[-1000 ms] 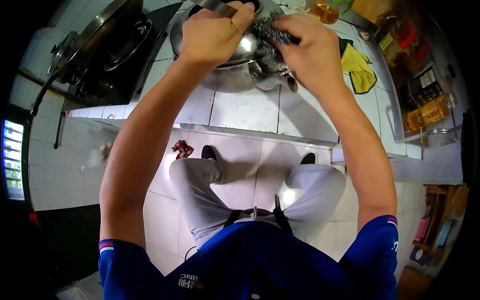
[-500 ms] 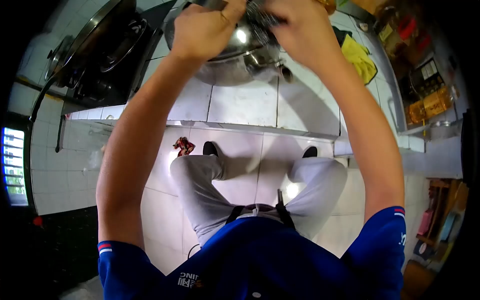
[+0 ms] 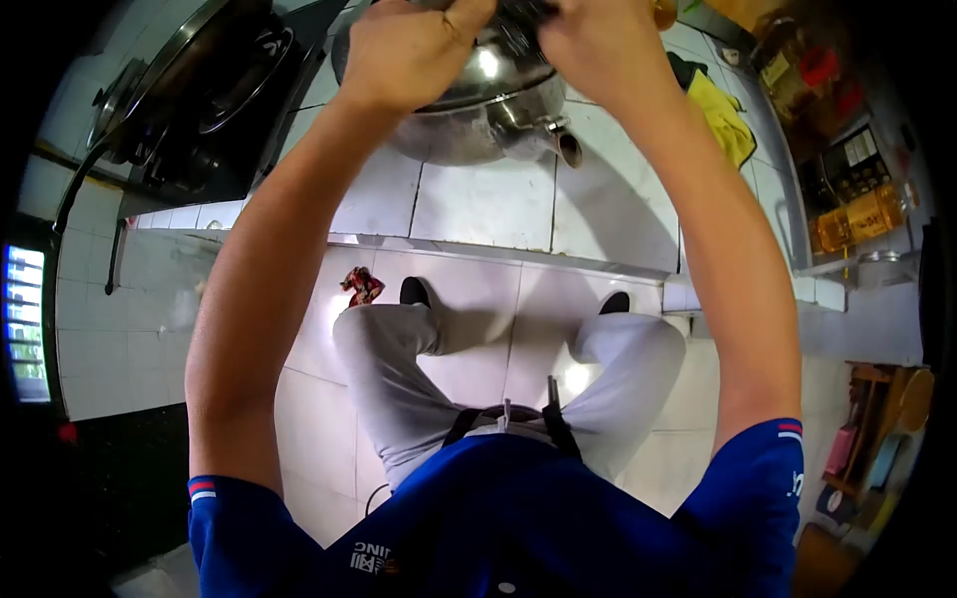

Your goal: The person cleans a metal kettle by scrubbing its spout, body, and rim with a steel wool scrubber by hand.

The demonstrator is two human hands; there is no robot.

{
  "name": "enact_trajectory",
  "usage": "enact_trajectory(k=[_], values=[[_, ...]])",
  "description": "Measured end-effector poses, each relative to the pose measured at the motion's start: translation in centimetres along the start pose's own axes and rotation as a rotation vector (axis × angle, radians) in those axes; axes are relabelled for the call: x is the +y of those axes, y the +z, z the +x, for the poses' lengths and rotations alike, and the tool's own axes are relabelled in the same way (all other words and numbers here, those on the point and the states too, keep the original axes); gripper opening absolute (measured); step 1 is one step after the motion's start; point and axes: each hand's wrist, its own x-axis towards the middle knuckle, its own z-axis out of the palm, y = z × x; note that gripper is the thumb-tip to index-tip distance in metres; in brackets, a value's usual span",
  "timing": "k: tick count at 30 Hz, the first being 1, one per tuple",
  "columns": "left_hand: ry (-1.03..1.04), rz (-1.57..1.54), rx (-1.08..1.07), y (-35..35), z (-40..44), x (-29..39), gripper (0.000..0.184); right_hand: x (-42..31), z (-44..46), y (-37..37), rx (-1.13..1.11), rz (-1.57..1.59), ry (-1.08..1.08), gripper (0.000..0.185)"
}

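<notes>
Kettle loc: steel kettle [image 3: 464,130] on white-tiled desk [image 3: 483,204], in front of person, near top of view, R of stove [image 3: 204,159].
Change vs 1 s ago: kettle & both hands sit a bit higher in view, fingers now partly cut off by top edge; dark mesh scrubber [image 3: 516,22] was plain to see, now only a bit shows. Spout [image 3: 568,149] still points same way.
Kettle dir: upright; spout aims R & twd person, mouth open that way. Long axis (body to spout) runs diag., far L to near R.
L hand: [image 3: 414,52] closed at kettle top, on handle [image 3: 431,4], mostly hidden/out of view.
R hand: [image 3: 598,45] fingers bent onto scrubber, against kettle top; exact fingertip pos. can't tell.
Hands: apart, w/ scrubber btwn them, both over kettle.
R side: yellow cloth [image 3: 723,120] on desk, just beyond R forearm; bottle w/ amber liquid [image 3: 859,219] farther R.
L side: stove w/ pan [image 3: 184,60], well apart from kettle.
Floor: red patterned cloth [image 3: 362,287] near person's L shoe [image 3: 415,292].
</notes>
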Motion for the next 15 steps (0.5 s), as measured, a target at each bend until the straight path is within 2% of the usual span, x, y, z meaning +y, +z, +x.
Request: enact_trajectory(k=[1, 4, 5, 8, 10, 11, 12, 14, 15], values=[[-0.121, -0.069, 0.004, -0.3, 0.2, 0.7, 0.039, 0.0, 0.5, 0.5, 0.028, 0.033, 0.002, 0.003], [-0.084, -0.115, -0.016, -0.6, 0.6, 0.5, 0.039, -2.1, -1.5, -1.6, -0.042, -0.109, -0.018, 0.012], [-0.135, -0.087, -0.025, -0.4, 0.4, 0.3, 0.039, -1.1, -3.9, -1.5, 0.001, -0.079, -0.051, 0.037], [-0.096, -0.014, -0.025, 0.1, 0.2, 0.1, 0.034, -0.7, -2.5, -1.0, -0.014, 0.0, -0.02, 0.035], [-0.119, 0.12, -0.112, -0.1, 0.3, 0.3, 0.034, 0.6, -0.8, 0.0, -0.043, 0.036, 0.042, 0.032], [-0.125, 0.062, -0.132, -0.5, 0.2, 0.3, 0.035, 0.4, -1.2, 0.2, -0.033, -0.034, 0.02, 0.03], [-0.173, 0.214, -0.114, 1.3, 0.0, -1.4, 0.04, 0.0, -1.8, 0.0, -0.023, -0.114, -0.011, 0.028], [-0.368, 0.067, -0.025, 0.8, -0.1, 0.3, 0.036, -1.1, -3.4, -1.1, -0.021, -0.073, -0.02, 0.03], [-0.25, 0.141, 0.025, 0.8, 0.1, 0.1, 0.035, -1.2, -3.6, -1.3, -0.004, -0.015, -0.007, 0.029]])
